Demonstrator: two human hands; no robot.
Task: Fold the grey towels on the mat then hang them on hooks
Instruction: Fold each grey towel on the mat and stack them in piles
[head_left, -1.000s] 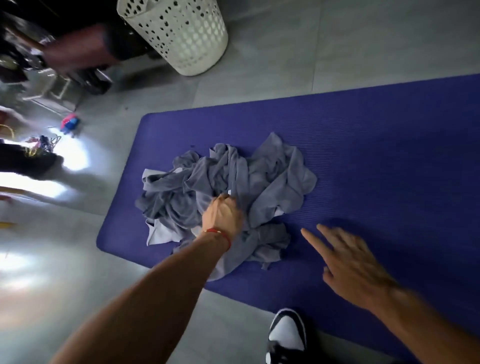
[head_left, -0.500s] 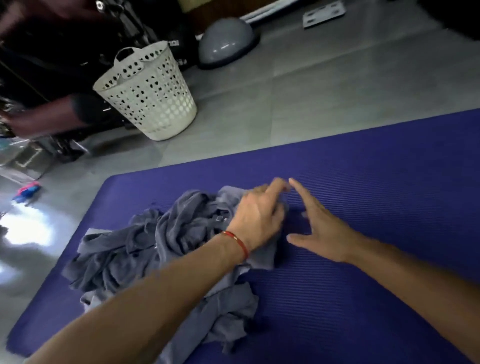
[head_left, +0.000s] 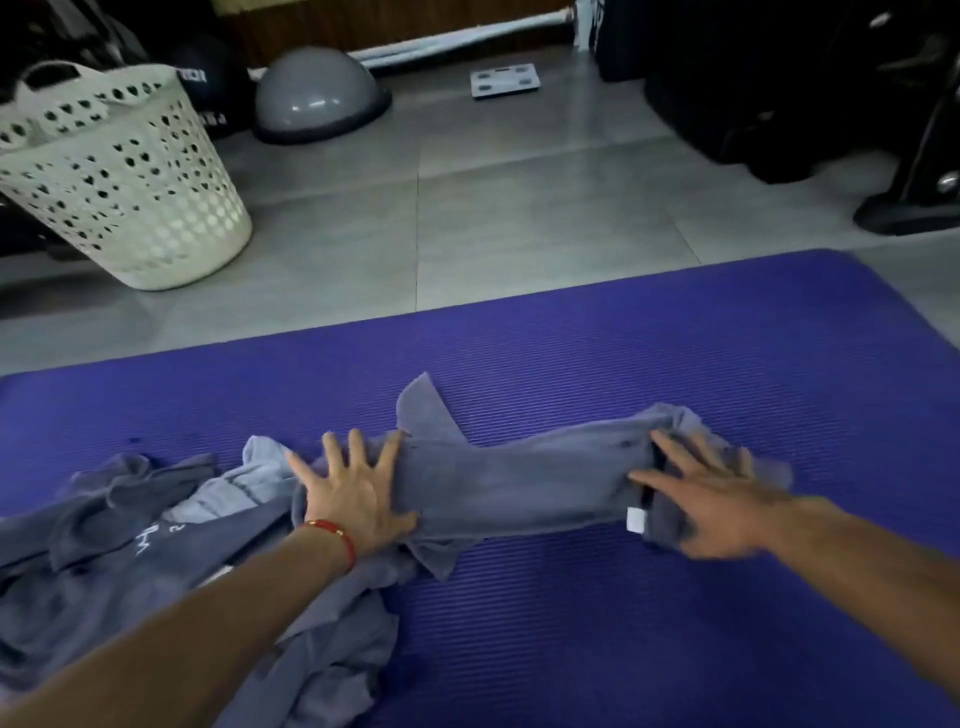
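Note:
One grey towel (head_left: 519, 480) lies stretched out sideways across the purple mat (head_left: 675, 364), with a small white tag near its right end. My left hand (head_left: 358, 493), a red band on its wrist, presses flat on the towel's left end with fingers spread. My right hand (head_left: 711, 499) lies flat on the towel's right end, fingers straight and slightly blurred. A crumpled heap of more grey towels (head_left: 156, 561) sits on the mat at the lower left, partly under my left forearm.
A white perforated laundry basket (head_left: 119, 187) stands on the tiled floor beyond the mat at the left. A grey half-dome balance trainer (head_left: 319, 96) and a bathroom scale (head_left: 505, 80) lie further back. Dark gym equipment (head_left: 789, 93) fills the right rear.
One towel has been drawn out of the heap and spread to the right. Both hands moved apart onto its ends, and the camera tilted up.

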